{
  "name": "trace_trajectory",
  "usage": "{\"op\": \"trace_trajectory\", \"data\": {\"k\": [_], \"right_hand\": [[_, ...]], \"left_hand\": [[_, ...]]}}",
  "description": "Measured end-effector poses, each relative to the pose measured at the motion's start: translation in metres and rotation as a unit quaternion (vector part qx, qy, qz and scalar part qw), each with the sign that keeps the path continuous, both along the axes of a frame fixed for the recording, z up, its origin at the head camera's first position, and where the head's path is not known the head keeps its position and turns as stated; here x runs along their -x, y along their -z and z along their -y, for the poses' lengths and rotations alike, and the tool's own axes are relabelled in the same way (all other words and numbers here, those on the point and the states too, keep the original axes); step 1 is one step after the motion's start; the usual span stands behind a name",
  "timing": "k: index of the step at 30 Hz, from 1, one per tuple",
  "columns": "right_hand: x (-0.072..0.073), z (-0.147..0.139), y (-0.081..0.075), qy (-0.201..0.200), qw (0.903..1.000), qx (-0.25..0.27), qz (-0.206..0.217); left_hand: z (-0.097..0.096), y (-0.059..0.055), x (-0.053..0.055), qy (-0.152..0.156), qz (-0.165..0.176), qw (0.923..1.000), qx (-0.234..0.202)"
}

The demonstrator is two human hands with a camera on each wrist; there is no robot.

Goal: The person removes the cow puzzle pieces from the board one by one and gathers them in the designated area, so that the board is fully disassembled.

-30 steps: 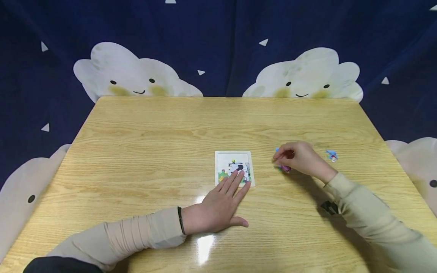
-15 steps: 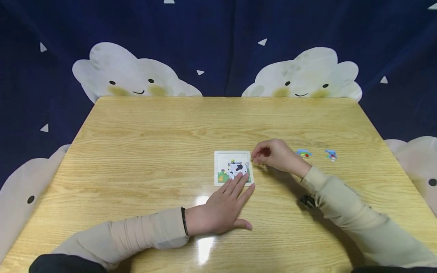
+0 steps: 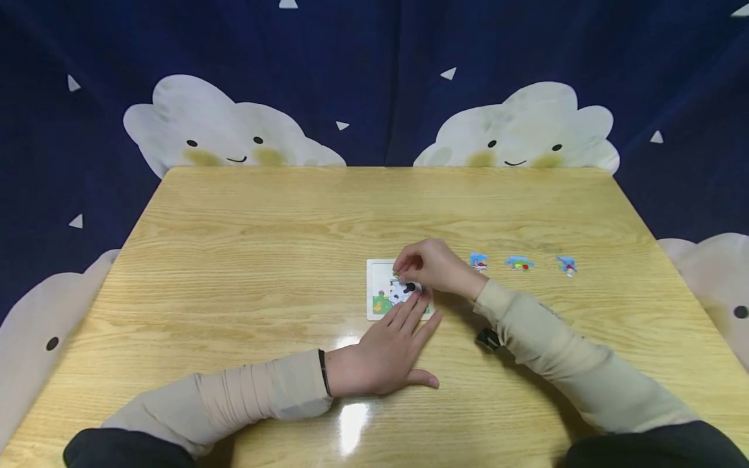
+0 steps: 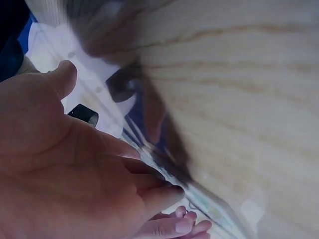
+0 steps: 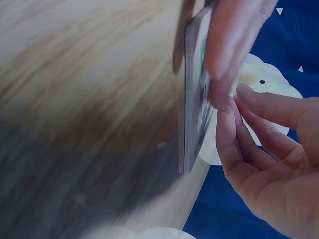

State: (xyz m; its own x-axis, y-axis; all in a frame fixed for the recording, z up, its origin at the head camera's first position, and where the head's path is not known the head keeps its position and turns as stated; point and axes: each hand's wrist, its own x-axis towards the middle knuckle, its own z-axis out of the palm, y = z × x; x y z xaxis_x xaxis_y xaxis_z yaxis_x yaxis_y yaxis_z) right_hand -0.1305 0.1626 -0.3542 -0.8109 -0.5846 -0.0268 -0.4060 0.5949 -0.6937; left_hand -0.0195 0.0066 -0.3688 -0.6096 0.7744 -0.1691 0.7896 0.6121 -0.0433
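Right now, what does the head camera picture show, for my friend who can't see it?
Two hands work on a small puzzle board on a wooden table: the left hand lies flat on its near edge while the right hand pinches a piece over it. Three loose pieces lie to the right.

The left hand [image 3: 383, 354] lies flat, fingers straight (thumb splayed), while the right hand [image 3: 430, 266] curls, fingertips pinched.
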Motion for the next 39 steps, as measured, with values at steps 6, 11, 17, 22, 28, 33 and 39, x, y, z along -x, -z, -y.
{"op": "trace_trajectory", "data": {"k": [6, 11, 17, 22, 28, 33, 39], "right_hand": [[0.0004, 0.0053, 0.0022, -0.001, 0.9998, 0.0, 0.018], [0.0018, 0.0067, 0.0041, 0.002, 0.9998, -0.002, 0.02], [0.0052, 0.008, 0.0034, 0.016, 0.9997, -0.014, 0.008], [0.0069, 0.0082, 0.0023, 0.02, 0.9994, -0.012, 0.025], [0.0063, 0.006, 0.0002, 0.026, 0.9988, 0.022, 0.036], [0.0045, 0.0036, -0.0005, 0.029, 0.996, 0.057, 0.062], [0.0003, 0.002, 0.0006, 0.032, 0.9941, 0.064, 0.082]], "left_hand": [[-0.0008, 0.0011, 0.0018, -0.01, 0.035, 0.9993, 0.01], [-0.0016, 0.0014, 0.0022, -0.01, 0.041, 0.999, 0.012], [-0.0017, 0.0007, 0.0027, -0.01, 0.036, 0.9992, 0.017], [-0.0012, 0.0005, 0.0026, -0.01, 0.036, 0.9991, 0.018], [-0.002, 0.0004, 0.0023, -0.012, 0.035, 0.9989, 0.027], [-0.0018, -0.0007, 0.0022, -0.011, 0.039, 0.9988, 0.025], [-0.0012, -0.0013, 0.0026, -0.013, 0.049, 0.9985, 0.02]]}}
